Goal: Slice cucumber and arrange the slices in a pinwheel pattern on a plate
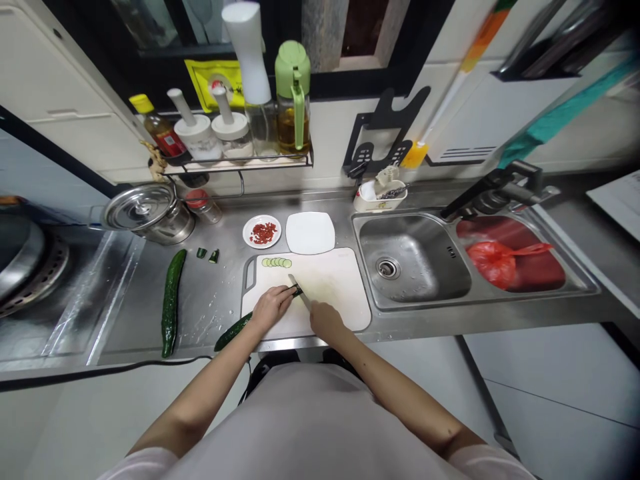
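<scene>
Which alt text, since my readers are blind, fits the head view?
A person holds a knife in the right grip, at the end of a cucumber under the left grip, on a board with a row of slices. Another cucumber lies to the left, a plate of red bits behind, and a sink to the right.

The steel worktop (197, 303) carries a lidded pot (163, 220), a whole cucumber (173, 303), a red-lidded jar (204, 205), two small green pieces (214, 256), a round plate (247, 235), a square white plate (311, 233) and a cutting board (345, 283). Water drops dot the steel.
</scene>
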`<state>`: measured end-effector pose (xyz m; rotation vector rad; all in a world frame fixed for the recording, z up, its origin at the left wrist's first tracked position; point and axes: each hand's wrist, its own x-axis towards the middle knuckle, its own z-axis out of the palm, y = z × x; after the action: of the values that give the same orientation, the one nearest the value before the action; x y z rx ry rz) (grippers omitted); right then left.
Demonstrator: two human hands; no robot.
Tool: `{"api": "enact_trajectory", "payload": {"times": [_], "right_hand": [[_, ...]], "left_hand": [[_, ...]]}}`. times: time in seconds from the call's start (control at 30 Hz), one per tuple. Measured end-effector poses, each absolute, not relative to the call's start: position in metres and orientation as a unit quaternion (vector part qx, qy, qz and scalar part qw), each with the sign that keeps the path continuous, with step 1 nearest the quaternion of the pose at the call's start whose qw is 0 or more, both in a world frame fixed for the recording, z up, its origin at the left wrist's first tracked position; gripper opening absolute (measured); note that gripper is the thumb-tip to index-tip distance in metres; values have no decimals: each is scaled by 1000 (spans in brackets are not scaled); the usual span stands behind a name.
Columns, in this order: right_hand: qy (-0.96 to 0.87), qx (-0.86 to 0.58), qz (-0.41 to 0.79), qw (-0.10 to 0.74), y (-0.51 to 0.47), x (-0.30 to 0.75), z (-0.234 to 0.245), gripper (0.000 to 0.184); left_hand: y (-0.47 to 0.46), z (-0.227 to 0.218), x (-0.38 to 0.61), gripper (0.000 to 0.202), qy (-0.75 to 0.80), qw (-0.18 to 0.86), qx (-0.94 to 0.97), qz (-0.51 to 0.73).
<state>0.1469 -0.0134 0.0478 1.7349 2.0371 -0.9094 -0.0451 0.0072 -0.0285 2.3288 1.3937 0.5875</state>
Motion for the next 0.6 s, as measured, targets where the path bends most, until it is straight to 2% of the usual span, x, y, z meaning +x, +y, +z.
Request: {"api": "enact_trajectory", "payload": {"times": [0.6], "right_hand": [[712, 619, -303, 133, -15, 141, 31, 29]], "left_hand": [[7, -33, -44, 33, 497, 169, 824, 214]]}}
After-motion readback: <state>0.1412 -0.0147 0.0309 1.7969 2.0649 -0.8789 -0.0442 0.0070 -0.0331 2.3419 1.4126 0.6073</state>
